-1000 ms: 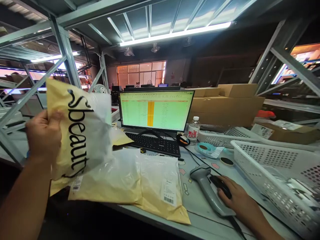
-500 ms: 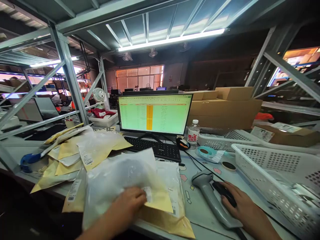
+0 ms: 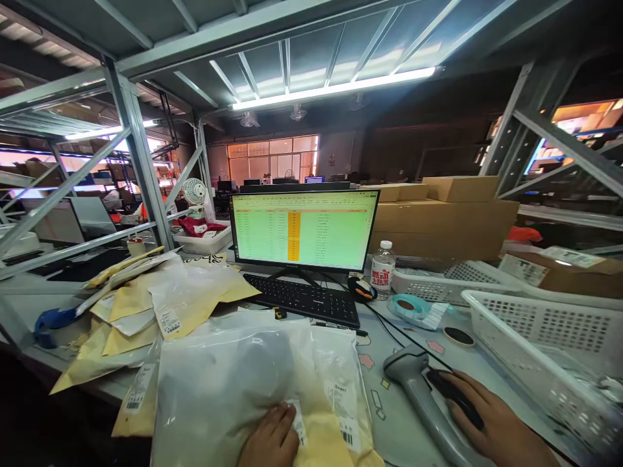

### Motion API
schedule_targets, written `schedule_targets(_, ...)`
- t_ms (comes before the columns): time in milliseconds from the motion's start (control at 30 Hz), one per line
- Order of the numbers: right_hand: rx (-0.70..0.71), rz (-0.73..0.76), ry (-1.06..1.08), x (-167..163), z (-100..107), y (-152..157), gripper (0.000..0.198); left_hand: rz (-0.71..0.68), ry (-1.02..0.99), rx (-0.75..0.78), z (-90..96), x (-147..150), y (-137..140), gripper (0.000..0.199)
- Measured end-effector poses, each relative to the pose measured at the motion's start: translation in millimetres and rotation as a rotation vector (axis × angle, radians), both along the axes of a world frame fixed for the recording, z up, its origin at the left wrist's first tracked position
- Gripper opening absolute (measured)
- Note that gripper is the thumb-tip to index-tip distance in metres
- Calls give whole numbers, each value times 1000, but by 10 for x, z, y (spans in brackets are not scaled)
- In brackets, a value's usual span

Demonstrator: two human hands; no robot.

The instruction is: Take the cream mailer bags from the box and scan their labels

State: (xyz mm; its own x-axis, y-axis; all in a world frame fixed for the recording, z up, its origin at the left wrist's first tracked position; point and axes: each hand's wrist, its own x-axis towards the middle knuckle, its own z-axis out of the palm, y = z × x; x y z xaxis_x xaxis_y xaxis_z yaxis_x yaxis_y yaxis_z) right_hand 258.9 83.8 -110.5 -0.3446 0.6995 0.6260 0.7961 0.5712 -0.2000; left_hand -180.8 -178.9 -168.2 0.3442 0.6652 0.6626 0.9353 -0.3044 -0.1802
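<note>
A clear-fronted parcel bag (image 3: pixel 228 389), lying on the surface (image 3: pixel 389 415), is pressed flat by the left hand (image 3: pixel 270 441) (fingers together, nothing grasped); a black mouse (image 3: pixel 455 402) is covered by the right hand (image 3: pixel 491 431), its grip closed over it.

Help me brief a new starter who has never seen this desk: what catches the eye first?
The lit green monitor stands at the centre behind the keyboard. In front, the left hand presses on a clear-and-yellow mailer bag, with more bags piled to its left. The right hand rests on a black mouse beside a grey scanner.
</note>
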Motion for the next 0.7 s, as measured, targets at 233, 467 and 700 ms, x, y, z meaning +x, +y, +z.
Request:
schedule_targets(233,-37,10,-17,28,-19,6,56,-83,-36,-129,-107,-110,-20,30)
schedule_targets(467,-72,-91,-47,-45,90,-134,57,-167,-187,-406,-185,-264,-34,39)
schedule_targets(700,-107,-149,-62,-125,170,-277,56,-44,-301,-466,159,-75,-220,63)
